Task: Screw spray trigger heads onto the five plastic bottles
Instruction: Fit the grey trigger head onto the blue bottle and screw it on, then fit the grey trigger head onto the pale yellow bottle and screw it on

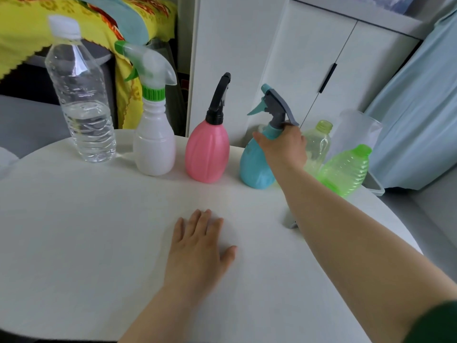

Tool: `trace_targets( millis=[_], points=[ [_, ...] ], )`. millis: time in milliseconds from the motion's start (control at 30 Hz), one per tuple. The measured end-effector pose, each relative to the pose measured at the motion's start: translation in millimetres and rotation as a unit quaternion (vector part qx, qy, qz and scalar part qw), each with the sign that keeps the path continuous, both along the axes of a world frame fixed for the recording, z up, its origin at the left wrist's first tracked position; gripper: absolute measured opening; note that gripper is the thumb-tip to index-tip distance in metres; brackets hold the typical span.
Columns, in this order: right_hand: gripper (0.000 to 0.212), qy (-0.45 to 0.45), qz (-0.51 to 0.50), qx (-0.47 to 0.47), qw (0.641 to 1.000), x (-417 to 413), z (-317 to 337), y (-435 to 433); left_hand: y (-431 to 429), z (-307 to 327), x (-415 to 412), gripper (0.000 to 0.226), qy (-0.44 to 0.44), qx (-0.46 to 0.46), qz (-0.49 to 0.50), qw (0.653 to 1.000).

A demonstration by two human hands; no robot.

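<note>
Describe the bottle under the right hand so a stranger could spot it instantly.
At the far edge of the white table stands a row of bottles. The right hand grips the blue bottle, just right of the pink bottle. Only it has a grey trigger head.

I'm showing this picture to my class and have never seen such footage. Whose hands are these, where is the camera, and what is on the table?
There is no machine here: a person works bare-handed, and the one picture comes from a camera worn on their head, looking forward and down. The left hand rests flat on the white table, holding nothing. The right hand grips the neck of the blue spray bottle, just under its grey trigger head. Beside it stand a pink spray bottle, a white spray bottle and a clear water bottle. Right of the hand are a pale green bottle with an open neck and a tilted bright green bottle.
</note>
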State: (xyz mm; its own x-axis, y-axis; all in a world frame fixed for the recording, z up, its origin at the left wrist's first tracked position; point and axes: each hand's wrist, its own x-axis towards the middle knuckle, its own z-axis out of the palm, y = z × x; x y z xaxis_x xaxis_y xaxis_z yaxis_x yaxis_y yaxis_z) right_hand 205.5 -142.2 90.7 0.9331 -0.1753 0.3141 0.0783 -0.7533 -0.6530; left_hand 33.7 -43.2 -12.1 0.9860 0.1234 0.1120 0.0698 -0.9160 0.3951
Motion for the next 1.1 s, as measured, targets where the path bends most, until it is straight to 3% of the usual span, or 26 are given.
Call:
trace_targets(
  millis=[267,500,667,767,867,967,1100],
  points=[
    [0.073,0.041,0.022,-0.06,0.997,-7.7,-2.8,-4.9,-0.7,-0.2,0.1,0.062,-0.006,-0.001,0.003,1.0],
    [0.062,0.061,0.093,0.042,0.993,-27.1,17.9,-28.6,-0.5,1.0,-0.1,0.061,-0.001,0.004,0.003,1.0],
    [0.04,-0.045,0.028,0.153,0.987,-54.9,30.2,-83.7,-0.1,3.5,-0.1,0.059,0.007,0.001,-0.008,1.0],
    [0.028,0.089,0.029,0.03,0.995,-73.8,11.6,-121.2,-1.5,4.7,-0.6,0.059,-0.003,-0.013,-0.007,1.0],
    [0.032,0.238,0.061,-0.073,0.967,-93.5,-14.6,-138.1,-2.3,4.3,-2.2,0.058,-0.014,-0.007,-0.003,1.0],
    [0.041,0.256,0.043,-0.165,0.952,-101.3,-30.0,-135.7,-1.7,2.9,-2.4,0.057,-0.019,-0.006,-0.002,1.0],
    [0.056,0.211,0.03,-0.26,0.942,-103.9,-44.9,-121.6,-2.5,3.0,-3.4,0.055,-0.027,-0.007,-0.001,1.0]
  ],
)
